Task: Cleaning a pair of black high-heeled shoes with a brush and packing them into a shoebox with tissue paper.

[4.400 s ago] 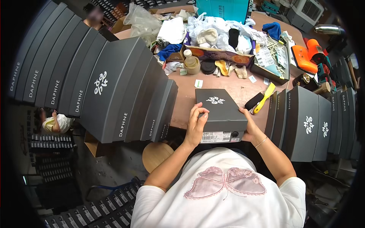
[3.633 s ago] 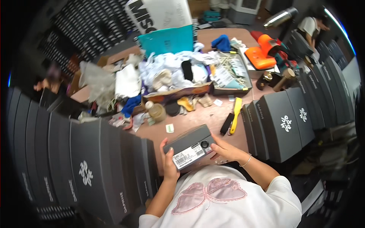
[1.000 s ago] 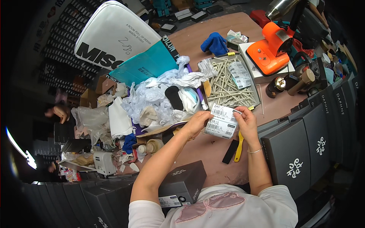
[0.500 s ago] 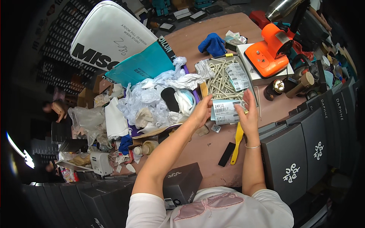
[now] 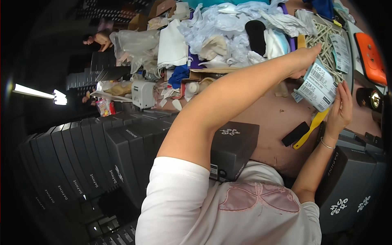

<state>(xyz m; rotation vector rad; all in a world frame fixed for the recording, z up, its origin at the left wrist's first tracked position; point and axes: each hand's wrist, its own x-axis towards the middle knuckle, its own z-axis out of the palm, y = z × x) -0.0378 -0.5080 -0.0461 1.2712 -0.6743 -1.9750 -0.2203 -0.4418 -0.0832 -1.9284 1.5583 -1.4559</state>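
Note:
Light-blue sheets of white barcode labels (image 5: 318,87) are held tilted over the tabletop, between my two hands. My left hand (image 5: 305,61) is at their upper left edge, one finger reaching past the top corner and the others partly hidden. At the lower right edge, my right hand (image 5: 343,108) grips the sheets with its fingers; its thumb is hidden. Just beyond lies a box of many thin pale sticks (image 5: 324,34), with another label sheet (image 5: 340,53) on top. Beneath the right hand are a yellow flat-bladed tool (image 5: 312,126) and a black block (image 5: 296,134).
A heap of crumpled white plastic and paper (image 5: 228,32) fills a box on the left. Dark grey shoe boxes (image 5: 234,145) stand close to my body, with stacked rows at left and more at right (image 5: 347,175). An orange device (image 5: 371,59) stands at far right. Another person (image 5: 100,39) is in the background.
The view has swung left, so the table now sits further right and higher. The label sheets are tilted more, and my right hand has shifted to their lower right edge.

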